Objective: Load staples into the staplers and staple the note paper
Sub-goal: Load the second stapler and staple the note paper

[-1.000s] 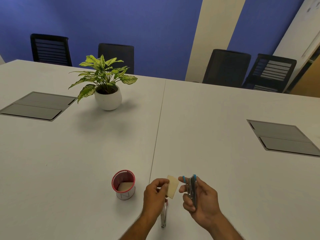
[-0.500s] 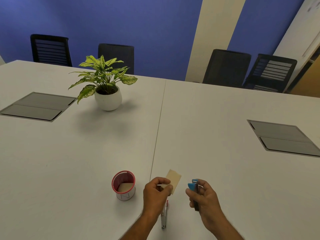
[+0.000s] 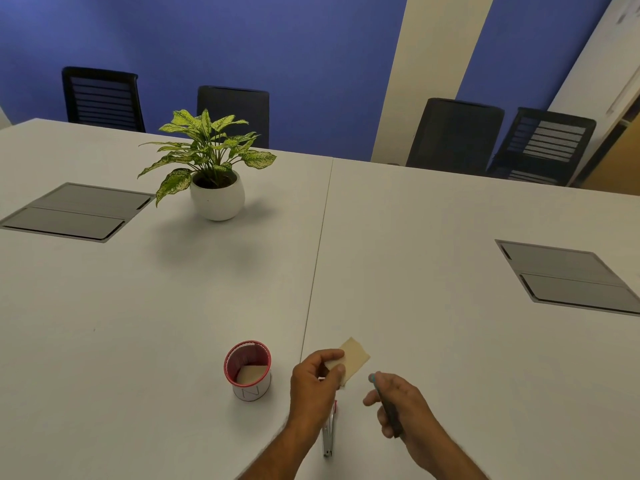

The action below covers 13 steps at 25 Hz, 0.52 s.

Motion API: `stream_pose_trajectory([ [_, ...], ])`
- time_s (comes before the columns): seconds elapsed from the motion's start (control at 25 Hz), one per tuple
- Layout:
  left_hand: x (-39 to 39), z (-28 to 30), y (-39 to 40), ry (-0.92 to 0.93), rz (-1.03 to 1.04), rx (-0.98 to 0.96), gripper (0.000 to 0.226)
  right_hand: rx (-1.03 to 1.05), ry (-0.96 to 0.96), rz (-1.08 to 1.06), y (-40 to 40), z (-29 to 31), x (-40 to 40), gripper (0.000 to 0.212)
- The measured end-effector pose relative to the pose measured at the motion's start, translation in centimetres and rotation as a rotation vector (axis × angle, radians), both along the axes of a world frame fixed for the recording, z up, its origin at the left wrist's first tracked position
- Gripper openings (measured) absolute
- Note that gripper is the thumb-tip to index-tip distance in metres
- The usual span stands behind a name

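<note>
Low in the frame, just right of centre, our left hand (image 3: 317, 386) pinches a small tan piece of note paper (image 3: 353, 360) between thumb and fingertips, holding it up off the white table (image 3: 433, 271). Just to its right, our right hand (image 3: 401, 407) is closed around a dark stapler with a blue tip (image 3: 388, 403), whose blue end points up toward the paper's lower edge without touching it. A second stapler, silver with a red part (image 3: 329, 434), lies on the table beneath our left wrist, partly hidden. To the left of both hands stands a red-rimmed mesh cup (image 3: 247, 370) with something pale inside; we cannot tell what it is. We judge that we are about to bring paper and stapler together. The risks from here are mostly of alignment: the paper is held by one corner only, so it may bend or slip aside as the stapler's mouth closes, and the staple could land at the very edge or miss. We cannot see whether the held stapler is loaded; if it is not, pressing would leave the paper unfastened. Our left forearm also hangs close over the lying stapler and could knock it. The potted plant (image 3: 214, 168) in the upper left sits well apart from all this.
</note>
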<state>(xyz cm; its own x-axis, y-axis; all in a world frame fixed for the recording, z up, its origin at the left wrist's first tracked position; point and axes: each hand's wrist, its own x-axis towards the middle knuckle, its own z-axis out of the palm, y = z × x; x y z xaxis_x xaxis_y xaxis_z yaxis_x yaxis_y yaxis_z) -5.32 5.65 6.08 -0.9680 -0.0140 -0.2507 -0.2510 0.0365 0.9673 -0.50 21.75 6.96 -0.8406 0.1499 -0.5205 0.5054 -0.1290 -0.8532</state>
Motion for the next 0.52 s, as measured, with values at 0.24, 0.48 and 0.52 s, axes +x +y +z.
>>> stream_pose_trajectory([
  [0.24, 0.24, 0.2, 0.24, -0.029, -0.068, 0.008, 0.025, -0.206, -0.055, 0.004, -0.17, -0.37, -0.11, 0.053],
  [0.48, 0.57, 0.32, 0.42, -0.021, -0.115, -0.005, 0.026, -0.24, -0.022, 0.025, -0.04, -0.8, -0.36, 0.053],
  [0.52, 0.6, 0.36, 0.49, -0.016, -0.126, -0.013, 0.026, -0.24, -0.018, 0.029, -0.07, -0.88, -0.4, 0.052],
])
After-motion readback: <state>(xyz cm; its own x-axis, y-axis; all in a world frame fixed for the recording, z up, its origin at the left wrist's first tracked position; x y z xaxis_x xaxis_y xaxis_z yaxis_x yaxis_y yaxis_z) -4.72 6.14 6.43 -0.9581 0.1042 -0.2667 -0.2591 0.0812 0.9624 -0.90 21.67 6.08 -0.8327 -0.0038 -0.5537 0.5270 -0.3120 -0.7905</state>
